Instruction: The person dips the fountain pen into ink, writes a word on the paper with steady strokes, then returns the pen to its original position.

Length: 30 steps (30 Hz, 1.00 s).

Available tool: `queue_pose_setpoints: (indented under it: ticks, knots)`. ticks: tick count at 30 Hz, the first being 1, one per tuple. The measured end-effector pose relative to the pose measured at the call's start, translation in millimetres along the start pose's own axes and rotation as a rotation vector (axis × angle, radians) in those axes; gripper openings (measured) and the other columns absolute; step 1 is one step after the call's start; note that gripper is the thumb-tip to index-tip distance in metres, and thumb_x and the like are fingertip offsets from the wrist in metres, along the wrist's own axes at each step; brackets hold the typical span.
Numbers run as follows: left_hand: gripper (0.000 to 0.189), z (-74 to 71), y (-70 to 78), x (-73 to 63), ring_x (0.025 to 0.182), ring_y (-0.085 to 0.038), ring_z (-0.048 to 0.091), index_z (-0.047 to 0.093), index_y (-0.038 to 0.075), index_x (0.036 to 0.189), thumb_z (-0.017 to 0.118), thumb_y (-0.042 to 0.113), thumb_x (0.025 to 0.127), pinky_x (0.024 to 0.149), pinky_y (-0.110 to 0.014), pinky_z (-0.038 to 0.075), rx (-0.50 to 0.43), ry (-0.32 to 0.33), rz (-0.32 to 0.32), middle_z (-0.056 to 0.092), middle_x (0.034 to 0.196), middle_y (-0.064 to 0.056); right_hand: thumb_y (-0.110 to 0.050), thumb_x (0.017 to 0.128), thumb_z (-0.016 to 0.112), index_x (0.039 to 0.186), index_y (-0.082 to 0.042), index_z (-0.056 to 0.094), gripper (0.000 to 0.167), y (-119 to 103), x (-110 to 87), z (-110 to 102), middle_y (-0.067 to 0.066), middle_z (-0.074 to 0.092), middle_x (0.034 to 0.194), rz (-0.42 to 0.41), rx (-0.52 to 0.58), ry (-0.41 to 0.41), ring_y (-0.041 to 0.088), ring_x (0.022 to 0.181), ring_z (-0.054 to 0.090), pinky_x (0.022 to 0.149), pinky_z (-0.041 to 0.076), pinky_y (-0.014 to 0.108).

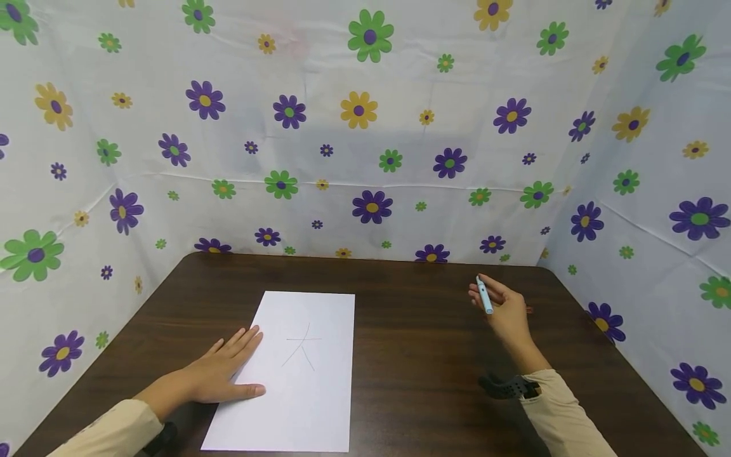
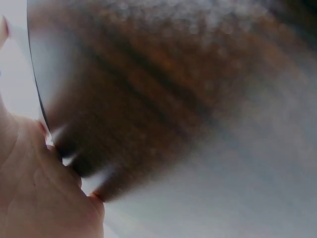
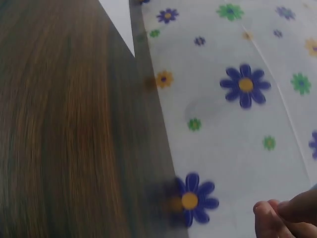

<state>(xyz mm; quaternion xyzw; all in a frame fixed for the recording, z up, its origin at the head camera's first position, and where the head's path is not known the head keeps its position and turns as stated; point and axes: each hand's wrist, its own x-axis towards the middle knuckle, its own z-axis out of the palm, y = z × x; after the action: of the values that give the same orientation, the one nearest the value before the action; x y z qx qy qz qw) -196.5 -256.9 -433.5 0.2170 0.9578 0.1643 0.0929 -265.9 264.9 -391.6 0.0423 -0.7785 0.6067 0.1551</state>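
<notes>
A white sheet of paper [image 1: 280,416] lies on the dark wooden table, left of the middle. Thin dark strokes [image 1: 302,340] cross on its upper half, like the character 大. My left hand [image 1: 225,368] rests flat on the sheet's left edge, fingers straight and thumb spread; the left wrist view shows part of its palm [image 2: 44,188]. Over the table's right side, well apart from the paper, my right hand [image 1: 505,311] holds a thick light blue pen [image 1: 485,297] between thumb and fingers. Only its fingertips [image 3: 267,218] show in the right wrist view, where the pen is hidden.
The dark wooden table [image 1: 411,355] ends at a white cloth [image 1: 320,209] printed with flowers, which hangs behind it and along both sides. A black band [image 1: 505,386] sits on the right wrist below a beige sleeve [image 1: 562,416].
</notes>
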Motion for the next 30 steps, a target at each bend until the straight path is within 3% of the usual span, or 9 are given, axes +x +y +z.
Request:
queue_pose_setpoints:
  ticks: [6, 10, 13, 18, 22, 30]
  knots:
    - [0.103, -1.4, -1.0, 1.1, 0.142, -0.049, 0.012, 0.025, -0.001, 0.149, 0.062, 0.065, 0.079, 0.106, -0.072, 0.007, 0.016, 0.011, 0.007, 0.017, 0.157, -0.024, -0.006, 0.097, 0.054, 0.142, 0.006, 0.039, 0.049, 15, -2.6, -23, 0.009, 0.068, 0.116, -0.001, 0.212, 0.025, 0.007, 0.094, 0.069, 0.079, 0.054, 0.023]
    - [0.103, -0.8, -1.3, 0.6, 0.142, -0.049, 0.012, 0.025, -0.001, 0.149, 0.062, 0.065, 0.079, 0.105, -0.073, 0.006, 0.004, 0.011, 0.006, 0.017, 0.157, -0.024, -0.014, 0.102, 0.046, 0.148, 0.004, 0.026, 0.053, 19, -4.7, -36, -0.004, 0.07, 0.107, 0.068, 0.431, -0.026, 0.012, 0.097, 0.069, 0.083, 0.054, 0.024]
    - [0.104, -0.4, -0.9, -0.2, 0.142, -0.048, 0.011, 0.025, 0.0, 0.15, 0.061, 0.067, 0.078, 0.106, -0.072, 0.005, -0.004, 0.004, -0.003, 0.016, 0.157, -0.023, -0.016, 0.102, 0.046, 0.15, 0.004, 0.016, 0.06, 19, -5.7, -45, -0.009, 0.069, 0.105, 0.135, 0.486, -0.041, 0.009, 0.096, 0.069, 0.083, 0.053, 0.021]
    - [0.103, 2.2, -3.3, -0.2, 0.142, -0.049, 0.011, 0.025, 0.0, 0.15, 0.062, 0.065, 0.079, 0.105, -0.073, 0.005, -0.012, 0.016, 0.013, 0.017, 0.157, -0.024, -0.012, 0.096, 0.057, 0.153, -0.002, 0.01, 0.075, 22, -3.5, -59, -0.014, 0.07, 0.097, 0.254, 0.421, 0.04, 0.006, 0.088, 0.07, 0.08, 0.054, 0.02]
    - [0.102, 1.9, -3.1, -0.8, 0.14, -0.051, 0.014, 0.027, -0.002, 0.148, 0.064, 0.063, 0.079, 0.104, -0.074, 0.008, -0.013, 0.042, 0.039, 0.019, 0.155, -0.027, -0.011, 0.097, 0.056, 0.152, 0.001, 0.002, 0.078, 25, -0.1, -68, -0.016, 0.069, 0.092, 0.329, 0.367, 0.066, 0.004, 0.086, 0.07, 0.082, 0.054, 0.022]
    - [0.103, -1.8, 0.7, -1.2, 0.142, -0.049, 0.012, 0.024, -0.001, 0.149, 0.062, 0.065, 0.08, 0.105, -0.072, 0.007, -0.004, 0.012, 0.018, 0.015, 0.157, -0.025, -0.005, 0.097, 0.052, 0.146, 0.012, 0.023, 0.059, 35, 1.5, -77, -0.016, 0.065, 0.081, 0.412, 0.198, 0.116, 0.001, 0.077, 0.068, 0.074, 0.055, 0.018]
